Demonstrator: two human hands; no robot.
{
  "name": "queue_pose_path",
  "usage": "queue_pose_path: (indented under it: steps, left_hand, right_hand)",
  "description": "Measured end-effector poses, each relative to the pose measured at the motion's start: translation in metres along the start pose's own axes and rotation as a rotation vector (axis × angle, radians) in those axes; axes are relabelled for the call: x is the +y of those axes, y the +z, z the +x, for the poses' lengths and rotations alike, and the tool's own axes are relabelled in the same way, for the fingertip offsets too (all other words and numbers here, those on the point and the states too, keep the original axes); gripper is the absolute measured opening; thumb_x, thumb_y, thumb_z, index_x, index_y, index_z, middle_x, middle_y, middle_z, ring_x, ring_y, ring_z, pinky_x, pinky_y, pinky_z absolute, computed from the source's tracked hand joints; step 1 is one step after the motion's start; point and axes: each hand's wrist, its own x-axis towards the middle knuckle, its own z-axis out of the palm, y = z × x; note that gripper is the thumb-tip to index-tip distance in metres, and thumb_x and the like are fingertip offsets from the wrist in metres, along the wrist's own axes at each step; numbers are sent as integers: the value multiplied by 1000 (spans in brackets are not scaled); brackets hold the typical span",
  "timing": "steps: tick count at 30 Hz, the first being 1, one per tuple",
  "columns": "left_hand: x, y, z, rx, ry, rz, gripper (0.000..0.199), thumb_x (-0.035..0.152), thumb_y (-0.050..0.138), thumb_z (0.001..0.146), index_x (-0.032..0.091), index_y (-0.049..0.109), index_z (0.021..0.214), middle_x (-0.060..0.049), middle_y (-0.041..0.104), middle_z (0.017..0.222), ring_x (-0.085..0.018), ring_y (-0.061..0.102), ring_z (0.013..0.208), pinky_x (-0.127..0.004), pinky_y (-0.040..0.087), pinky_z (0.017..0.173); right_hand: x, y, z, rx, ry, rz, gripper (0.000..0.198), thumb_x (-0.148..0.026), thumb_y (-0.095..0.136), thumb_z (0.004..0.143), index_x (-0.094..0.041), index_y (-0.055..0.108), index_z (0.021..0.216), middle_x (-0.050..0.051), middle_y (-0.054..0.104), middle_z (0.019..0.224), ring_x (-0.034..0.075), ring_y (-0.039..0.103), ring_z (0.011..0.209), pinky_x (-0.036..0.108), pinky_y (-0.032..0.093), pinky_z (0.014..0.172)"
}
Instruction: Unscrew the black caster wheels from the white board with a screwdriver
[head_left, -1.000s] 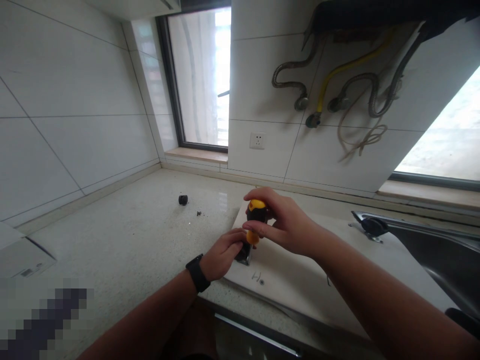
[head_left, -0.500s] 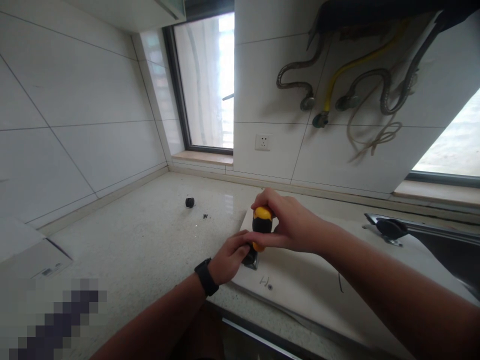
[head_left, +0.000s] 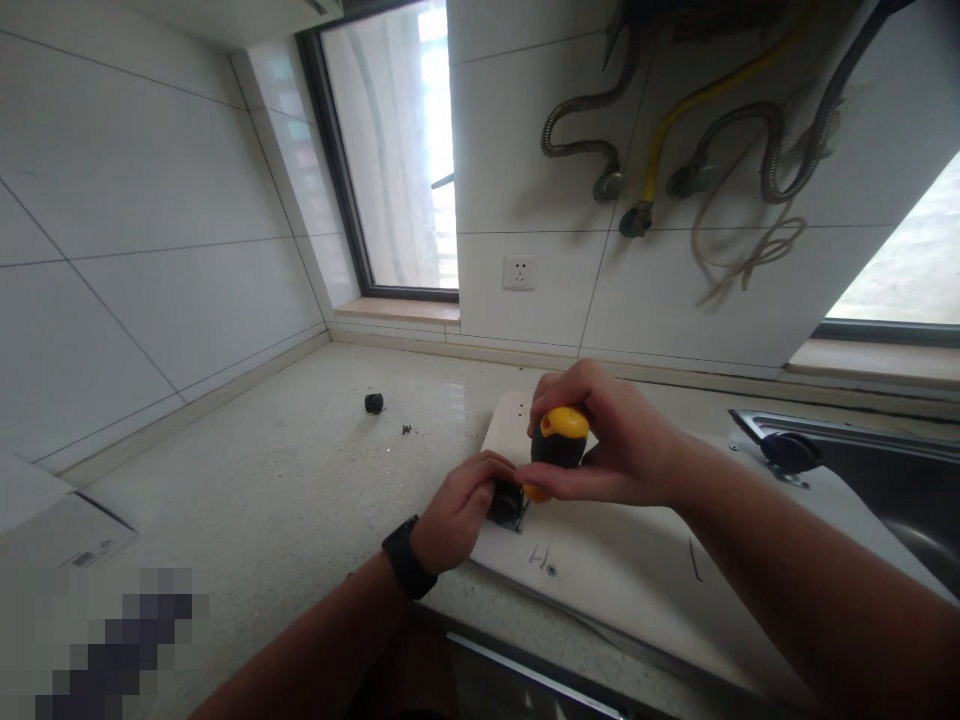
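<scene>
- The right hand [head_left: 626, 440] was closed around the thick handle of a yellow-and-black screwdriver [head_left: 562, 432], thumb on the near side and fingers curled over the far side; the tool's tip was hidden.
- The left hand [head_left: 461, 512], with a black watch [head_left: 409, 557] at its wrist, had its fingers bent and closed on a black caster [head_left: 505, 502]; its fingertips came close to the screwdriver's lower end, though whether they touched could not be told.
- The black caster sat by its metal plate on a white board [head_left: 615, 560], near the board's left end, just beside the screwdriver; small holes showed at that end's far corner.
- The white board lay on the pale speckled counter [head_left: 300, 490]; pen marks and a round metal fitting showed on its near part.
- A second caster [head_left: 791, 452] stood towards the board's other end, beside the steel sink [head_left: 919, 505].
- Left of the board, apart from both hands, lay a small black piece [head_left: 373, 403] and, near it, some tiny dark bits [head_left: 406, 430], too small to make out.
</scene>
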Motion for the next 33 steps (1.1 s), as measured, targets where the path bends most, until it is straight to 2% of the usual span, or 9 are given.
queue_pose_path:
  steps: [8,12,16,19,23,28,30,33]
  left_hand:
    - [2,4,-3,29,-41,56,30,20,40,105,19,70,108,-8,70,112,-21,63,107,-39,49,101]
    - [1,2,-3,-27,-46,75,26,27,46,105,19,70,107,-8,69,108,-22,63,103,-39,50,98]
    - [-1,1,-3,-41,-35,89,16,23,60,97,20,70,109,-8,68,117,-24,62,112,-41,50,103]
    - [-4,1,-3,-39,-42,108,18,20,60,96,21,71,109,-8,67,121,-24,61,117,-44,49,108]
    - [-7,1,-2,19,-1,70,26,18,48,102,20,73,107,-9,65,122,-23,61,118,-43,50,108]
    - [-9,2,-2,45,-2,60,30,18,43,104,19,72,106,-9,62,119,-22,60,114,-41,51,104]
    - [-8,2,-2,42,-28,55,30,20,42,104,19,72,106,-8,63,114,-21,61,109,-40,52,101]
    - [-5,0,-2,17,-46,32,28,23,46,104,18,74,104,-9,63,114,-22,60,110,-41,52,102]
  right_hand:
    - [-8,-22,8,-204,137,-7,43,-48,82,83,-22,55,104,4,72,91,17,66,73,29,49,62]
    - [-12,-24,13,-299,186,31,40,-49,81,84,-23,60,107,4,75,98,17,69,75,30,50,65]
    - [-17,-19,16,-283,241,-32,39,-51,80,86,-23,60,103,3,74,93,17,67,73,29,47,63]
    - [-19,-15,17,-249,226,-137,36,-51,79,87,-22,63,103,3,72,87,18,65,74,31,48,67]
    - [-21,-17,16,-179,140,-122,38,-52,74,91,-22,73,113,8,73,100,20,68,86,33,52,75]
    - [-23,-22,16,-195,175,-139,46,-51,74,92,-24,74,129,8,73,97,21,68,85,33,53,72]
    - [-22,-23,16,-234,134,-100,57,-51,78,88,-27,68,139,6,74,98,21,68,85,33,54,74]
    - [-19,-22,15,-299,83,17,75,-43,79,89,-35,49,157,3,77,109,19,70,92,33,56,83]
